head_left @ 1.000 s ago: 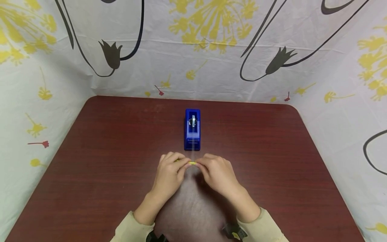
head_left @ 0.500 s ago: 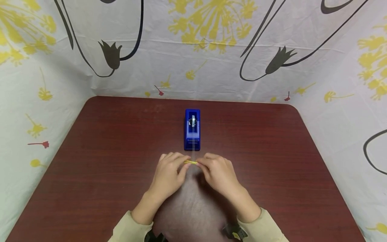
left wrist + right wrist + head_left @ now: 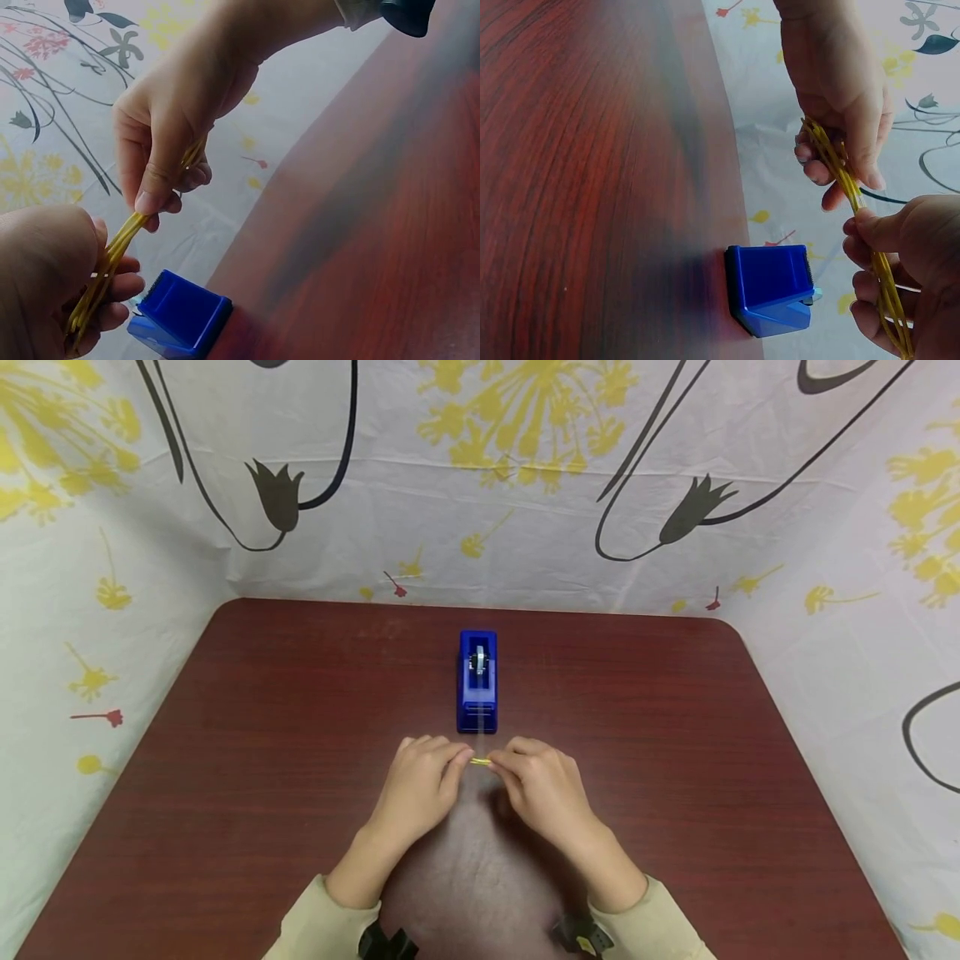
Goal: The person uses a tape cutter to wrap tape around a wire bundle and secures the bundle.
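Note:
Both hands hold one bundle of thin yellow rubber bands [image 3: 480,762] above the table, in front of the blue tape dispenser [image 3: 477,681]. My left hand [image 3: 417,781] pinches the bundle's left part between thumb and fingers. On the other side, my right hand [image 3: 542,783] pinches it with thumb and forefinger. A clear strip of tape [image 3: 481,743] runs from the dispenser toward the bundle between the hands. In the right wrist view the bundle [image 3: 846,176] stretches from one hand to the other, partly covered by fingers. The dispenser's toothed edge faces the hands.
The dispenser stands on a dark red-brown table [image 3: 300,718] with rounded far corners. A white cloth [image 3: 555,543] with yellow and dark flower prints hangs around the back and sides. Wrist cameras [image 3: 386,942] sit below both sleeves.
My left thumb and fingers shift along the bundle, showing more of it half a second ago and covering more now. The right hand stays nearly still; the dispenser has not moved.

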Demonstrator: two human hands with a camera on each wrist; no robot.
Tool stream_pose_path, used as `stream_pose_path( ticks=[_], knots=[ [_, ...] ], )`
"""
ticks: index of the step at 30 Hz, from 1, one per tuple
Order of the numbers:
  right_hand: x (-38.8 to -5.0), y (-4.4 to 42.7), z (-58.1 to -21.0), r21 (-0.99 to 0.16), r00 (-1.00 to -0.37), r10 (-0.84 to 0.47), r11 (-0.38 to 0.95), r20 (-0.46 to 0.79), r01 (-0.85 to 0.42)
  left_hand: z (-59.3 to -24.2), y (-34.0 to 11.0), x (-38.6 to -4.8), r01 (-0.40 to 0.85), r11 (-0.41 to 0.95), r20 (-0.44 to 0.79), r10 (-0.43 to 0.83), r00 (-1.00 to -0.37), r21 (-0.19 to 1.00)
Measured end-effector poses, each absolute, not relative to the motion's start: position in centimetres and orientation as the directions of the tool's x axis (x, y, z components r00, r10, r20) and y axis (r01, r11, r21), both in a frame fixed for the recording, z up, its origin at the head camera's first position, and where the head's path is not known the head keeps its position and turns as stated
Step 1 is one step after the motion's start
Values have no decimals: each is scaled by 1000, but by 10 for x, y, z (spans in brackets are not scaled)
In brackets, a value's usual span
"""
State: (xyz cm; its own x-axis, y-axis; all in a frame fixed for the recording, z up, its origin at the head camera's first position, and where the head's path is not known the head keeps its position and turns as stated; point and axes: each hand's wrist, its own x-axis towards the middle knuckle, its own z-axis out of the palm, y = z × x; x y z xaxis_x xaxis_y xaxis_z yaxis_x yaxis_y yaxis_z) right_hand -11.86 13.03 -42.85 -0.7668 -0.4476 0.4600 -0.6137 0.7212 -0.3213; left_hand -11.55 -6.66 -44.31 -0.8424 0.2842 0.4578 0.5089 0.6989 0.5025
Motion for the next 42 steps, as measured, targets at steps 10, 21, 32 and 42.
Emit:
stream_pose_path(
  ticks=[10,21,32,42],
  knots=[
    [-120,130,-430,-323,-755,-444,712,481,-624,-441,-64,-116,426,715,359,256,-897,555],
    [-122,130,-433,-329,-744,-434,701,507,-633,-448,-61,-117,435,668,420,196,-886,604],
    [-122,130,-435,-343,-747,-423,697,512,-630,-447,-66,-115,437,624,407,202,-891,648],
    [-121,130,-437,-343,-740,-411,694,532,-633,-445,-66,-115,423,669,352,249,-902,611]
  ],
)
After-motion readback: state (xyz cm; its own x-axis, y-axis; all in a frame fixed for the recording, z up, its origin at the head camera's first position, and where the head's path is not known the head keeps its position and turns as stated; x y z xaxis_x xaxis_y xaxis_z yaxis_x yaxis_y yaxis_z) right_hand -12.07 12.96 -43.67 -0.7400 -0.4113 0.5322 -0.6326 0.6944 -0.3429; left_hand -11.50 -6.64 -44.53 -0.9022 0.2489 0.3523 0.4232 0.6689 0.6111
